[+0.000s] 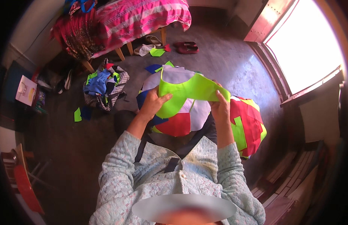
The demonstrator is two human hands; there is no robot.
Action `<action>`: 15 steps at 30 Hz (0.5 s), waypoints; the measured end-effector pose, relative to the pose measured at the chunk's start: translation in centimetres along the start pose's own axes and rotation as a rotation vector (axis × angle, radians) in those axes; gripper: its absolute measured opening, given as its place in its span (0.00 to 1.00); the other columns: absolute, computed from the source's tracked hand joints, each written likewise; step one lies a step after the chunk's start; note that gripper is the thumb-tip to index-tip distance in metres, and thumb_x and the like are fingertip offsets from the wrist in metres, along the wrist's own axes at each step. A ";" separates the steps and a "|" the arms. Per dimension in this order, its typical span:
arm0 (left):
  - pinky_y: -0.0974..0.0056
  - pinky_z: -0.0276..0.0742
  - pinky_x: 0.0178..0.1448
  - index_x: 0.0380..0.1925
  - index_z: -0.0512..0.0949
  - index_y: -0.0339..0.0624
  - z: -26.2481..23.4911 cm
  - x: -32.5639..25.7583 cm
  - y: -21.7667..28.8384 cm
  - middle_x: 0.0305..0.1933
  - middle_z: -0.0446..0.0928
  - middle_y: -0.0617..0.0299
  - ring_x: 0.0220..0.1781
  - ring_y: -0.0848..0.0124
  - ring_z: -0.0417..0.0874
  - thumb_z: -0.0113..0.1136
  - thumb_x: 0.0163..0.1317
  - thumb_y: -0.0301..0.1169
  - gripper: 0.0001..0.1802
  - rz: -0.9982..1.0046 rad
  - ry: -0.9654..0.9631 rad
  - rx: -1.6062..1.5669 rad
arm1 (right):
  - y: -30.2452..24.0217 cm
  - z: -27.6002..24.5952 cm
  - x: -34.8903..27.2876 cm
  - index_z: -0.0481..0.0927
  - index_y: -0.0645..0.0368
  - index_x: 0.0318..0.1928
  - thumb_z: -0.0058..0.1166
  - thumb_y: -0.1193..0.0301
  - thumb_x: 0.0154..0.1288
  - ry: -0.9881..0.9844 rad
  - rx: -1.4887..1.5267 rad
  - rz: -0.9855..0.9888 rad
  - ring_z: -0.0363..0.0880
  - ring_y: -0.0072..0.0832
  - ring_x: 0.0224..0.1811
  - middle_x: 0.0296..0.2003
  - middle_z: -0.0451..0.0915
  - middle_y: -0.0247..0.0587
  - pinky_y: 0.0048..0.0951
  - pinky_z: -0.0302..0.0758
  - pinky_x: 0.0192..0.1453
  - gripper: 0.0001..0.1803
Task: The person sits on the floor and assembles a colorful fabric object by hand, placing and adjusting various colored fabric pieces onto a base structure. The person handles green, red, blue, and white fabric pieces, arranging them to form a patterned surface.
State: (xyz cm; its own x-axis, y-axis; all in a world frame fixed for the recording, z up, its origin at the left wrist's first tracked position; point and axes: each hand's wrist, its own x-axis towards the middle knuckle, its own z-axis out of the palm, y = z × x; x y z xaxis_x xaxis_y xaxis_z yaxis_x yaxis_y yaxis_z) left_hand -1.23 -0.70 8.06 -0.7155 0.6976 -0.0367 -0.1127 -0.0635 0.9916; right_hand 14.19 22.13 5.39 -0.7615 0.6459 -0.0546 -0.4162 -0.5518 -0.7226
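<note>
Stretched between my two hands is a bright lime-green fabric piece [185,90] with curved edges. My left hand [153,103] grips its lower left part, thumb laid on top. At its right end, my right hand [221,103] pinches the cloth, thumb in front and fingers behind. Under the piece, in front of my lap, lies a large round patchwork [177,122] of grey, red, blue and green cloth panels, partly covered by the green piece. Close by my right arm sits a second rounded bundle [245,122] of red and lime-green pieces.
A checked bag [119,84] stuffed with colourful scraps stands at the left, a green scrap [77,114] beside it. Dark red shoes [186,47] lie beyond, near a bed with a pink cover [144,17]. A slatted wooden bench [290,176] is at the right, below a bright opening.
</note>
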 end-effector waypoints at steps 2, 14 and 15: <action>0.65 0.78 0.45 0.45 0.78 0.33 -0.3 2.0 -0.6 0.40 0.83 0.60 0.40 0.71 0.83 0.65 0.57 0.27 0.16 0.035 0.093 0.115 | 0.2 -0.4 2.4 0.72 0.61 0.60 0.55 0.72 0.66 0.029 -0.157 -0.016 0.79 0.34 0.53 0.52 0.77 0.44 0.34 0.82 0.50 0.22; 0.59 0.79 0.44 0.39 0.77 0.31 -2.4 4.3 -6.5 0.36 0.83 0.46 0.38 0.57 0.85 0.67 0.52 0.35 0.20 0.070 0.328 0.362 | 2.9 -5.8 4.0 0.75 0.59 0.55 0.56 0.74 0.64 0.262 -0.375 0.143 0.82 0.29 0.33 0.41 0.80 0.38 0.29 0.83 0.35 0.18; 0.59 0.78 0.43 0.39 0.77 0.31 -2.5 4.3 -6.5 0.36 0.83 0.46 0.38 0.57 0.85 0.67 0.52 0.35 0.20 0.062 0.340 0.350 | 2.9 -6.1 4.1 0.75 0.59 0.55 0.56 0.73 0.64 0.256 -0.373 0.137 0.82 0.29 0.34 0.42 0.80 0.38 0.29 0.82 0.34 0.18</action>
State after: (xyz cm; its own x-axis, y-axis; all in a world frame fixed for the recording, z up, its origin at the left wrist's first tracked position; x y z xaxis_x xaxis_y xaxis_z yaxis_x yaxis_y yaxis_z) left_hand -5.30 0.88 1.14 -0.9045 0.4242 0.0435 0.1341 0.1862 0.9733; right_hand 12.88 26.37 -1.09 -0.6305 0.7156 -0.3007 -0.0782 -0.4440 -0.8926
